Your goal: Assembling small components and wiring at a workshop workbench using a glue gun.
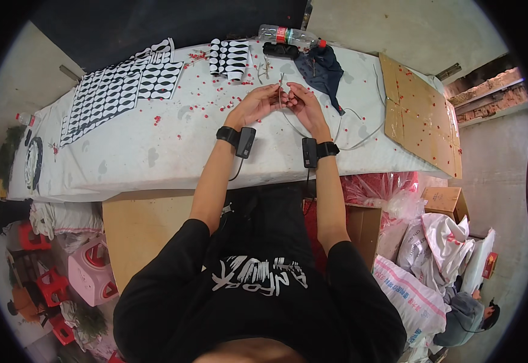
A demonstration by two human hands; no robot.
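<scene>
Over the white-covered table [155, 136], my hands face each other with their fingertips close together. My left hand [257, 106] pinches a thin brownish stem [281, 81] that stands roughly upright between the hands. Small red bits like berries show at the fingertips, but whether they sit on the stem I cannot make out. Beside it, my right hand [306, 109] has its fingers bent in toward the same spot; what they grip is too small to name. Loose red berries [206, 100] lie scattered over the cloth. A few thin twigs [264, 71] rest just beyond my left hand.
Black-and-white patterned sheets [104, 100] lie at the left, a smaller patterned piece [229, 58] nearer the middle. Farther back are a plastic bottle [288, 36], a black case [280, 50] and dark cloth [321, 69]. Cardboard [418, 115] covers the right end; thin wires [361, 142] lie nearby.
</scene>
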